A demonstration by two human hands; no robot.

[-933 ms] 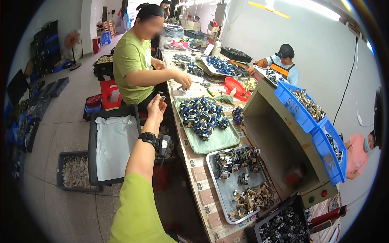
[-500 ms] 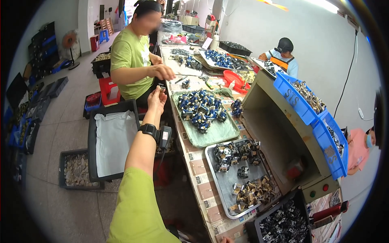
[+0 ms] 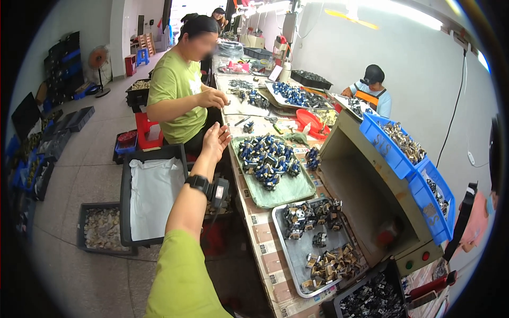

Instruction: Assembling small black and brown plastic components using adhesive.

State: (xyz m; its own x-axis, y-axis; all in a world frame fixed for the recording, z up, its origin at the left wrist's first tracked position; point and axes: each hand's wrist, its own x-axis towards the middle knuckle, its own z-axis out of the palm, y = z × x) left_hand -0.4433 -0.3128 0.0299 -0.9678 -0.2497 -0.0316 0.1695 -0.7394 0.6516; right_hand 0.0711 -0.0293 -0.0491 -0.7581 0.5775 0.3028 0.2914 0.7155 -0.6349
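My left hand (image 3: pixel 216 139) reaches out beside the table's left edge, palm turned up and fingers loosely curved. It looks open, and I see nothing in it. A black watch (image 3: pixel 198 183) and a dark box-shaped device (image 3: pixel 219 191) are strapped at my wrist. Just beyond, a co-worker's hand (image 3: pixel 213 98) hovers with bent fingers; whether it holds anything is too small to tell. Right of my hand, a green tray (image 3: pixel 275 196) bears a heap of blue-and-black small assembled parts (image 3: pixel 268 159). My right hand is out of the picture.
Nearer lies a metal tray (image 3: pixel 293 265) with black assemblies and tan pieces. A beige box-like machine (image 3: pixel 419 259) carries blue bins (image 3: pixel 389 146). Beside the table are a paper-lined black crate (image 3: pixel 154 201) and a co-worker (image 3: pixel 177 79). Another person (image 3: pixel 374 79) sits across.
My left hand, pinching a small part before, has opened and turned palm up. The co-worker's hand has drawn back slightly. The tip of my right hand has left the lower edge.
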